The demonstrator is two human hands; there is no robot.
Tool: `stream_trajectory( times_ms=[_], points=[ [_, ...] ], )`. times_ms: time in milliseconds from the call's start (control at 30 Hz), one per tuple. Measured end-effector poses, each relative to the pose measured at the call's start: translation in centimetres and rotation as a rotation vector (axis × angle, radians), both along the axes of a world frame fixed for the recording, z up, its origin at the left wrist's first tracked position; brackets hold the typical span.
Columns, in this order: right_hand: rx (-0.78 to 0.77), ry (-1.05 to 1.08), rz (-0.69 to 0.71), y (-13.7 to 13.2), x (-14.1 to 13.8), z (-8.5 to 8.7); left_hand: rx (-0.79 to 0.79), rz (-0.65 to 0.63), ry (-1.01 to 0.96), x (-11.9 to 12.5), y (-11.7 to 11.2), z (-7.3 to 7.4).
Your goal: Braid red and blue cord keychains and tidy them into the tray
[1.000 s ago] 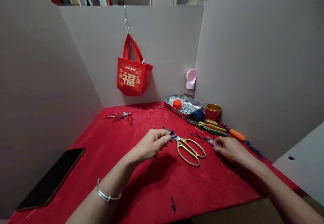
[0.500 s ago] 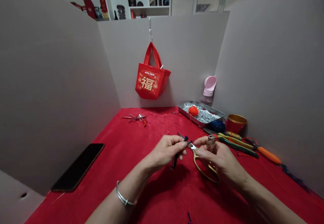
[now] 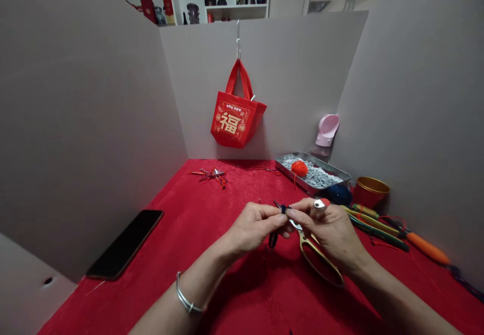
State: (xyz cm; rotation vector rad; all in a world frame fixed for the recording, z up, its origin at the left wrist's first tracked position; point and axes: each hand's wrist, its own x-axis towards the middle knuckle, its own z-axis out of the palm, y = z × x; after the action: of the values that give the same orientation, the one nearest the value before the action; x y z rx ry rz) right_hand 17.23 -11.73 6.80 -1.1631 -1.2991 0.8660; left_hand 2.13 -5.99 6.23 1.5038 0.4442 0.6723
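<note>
Dark blue cord (image 3: 283,208) pinched above the red counter (image 3: 113,304)
The left hand (image 3: 257,229) closes on it (long axis roughly level); the right hand (image 3: 328,231) curls around a silver cylinder (image 3: 319,204), over gold-handled scissors (image 3: 321,260), blades pointing up-left.

Gold-handled scissors (image 3: 321,259): blades hidden under right hand (image 3: 328,229). Tiny dark-blue tuft (image 3: 283,208) at left hand (image 3: 255,226) fingertips: too small to identify. Dark-blue cord (image 3: 467,285) right of hands: cut off by picture edge.

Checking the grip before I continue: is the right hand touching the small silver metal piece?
Touching: the head view shows the small silver metal piece held against the fingertips of the right hand, with no gap visible.
</note>
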Motion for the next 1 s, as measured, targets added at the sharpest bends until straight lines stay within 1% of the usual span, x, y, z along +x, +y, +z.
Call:
stream_trajectory(
  times_ms=[167, 300, 333, 467, 667, 733, 800, 900, 1000],
  points=[
    [-0.061, -0.038, -0.005, 0.1, 0.8, 0.2, 0.031, 0.039, 0.005, 0.1, -0.1, 0.0],
    [-0.111, 0.043, 0.136, 0.3, 1.0, 0.6, 0.035, -0.001, -0.019, 0.4, -0.2, -0.1],
    [-0.118, 0.052, 0.149, 0.4, 1.0, 0.7, 0.033, -0.009, -0.016, 0.4, -0.2, -0.1],
    [-0.116, 0.017, 0.077, 0.6, 0.9, 0.9, 0.082, 0.001, 0.057, 0.2, -0.2, 0.0],
    [-0.121, 0.037, 0.130, 0.7, 1.0, 0.3, 0.262, 0.054, 0.210, 0.0, -0.4, 0.6],
    [-0.120, 0.057, 0.099, 0.6, 0.9, 0.0, 0.299, 0.080, 0.222, 0.0, -0.4, 0.4],
    [-0.134, 0.071, 0.033, 0.5, 0.9, -0.3, 0.307, 0.119, 0.203, 0.1, -0.3, 0.2],
    [-0.224, 0.083, 0.005, 0.4, 1.4, -0.9, 0.285, 0.168, 0.192, 0.0, 0.1, 0.0],
    [-0.362, 0.155, 0.071, 0.8, 2.1, -1.8, 0.301, 0.154, 0.249, -0.1, 0.7, 0.1]
  ],
)
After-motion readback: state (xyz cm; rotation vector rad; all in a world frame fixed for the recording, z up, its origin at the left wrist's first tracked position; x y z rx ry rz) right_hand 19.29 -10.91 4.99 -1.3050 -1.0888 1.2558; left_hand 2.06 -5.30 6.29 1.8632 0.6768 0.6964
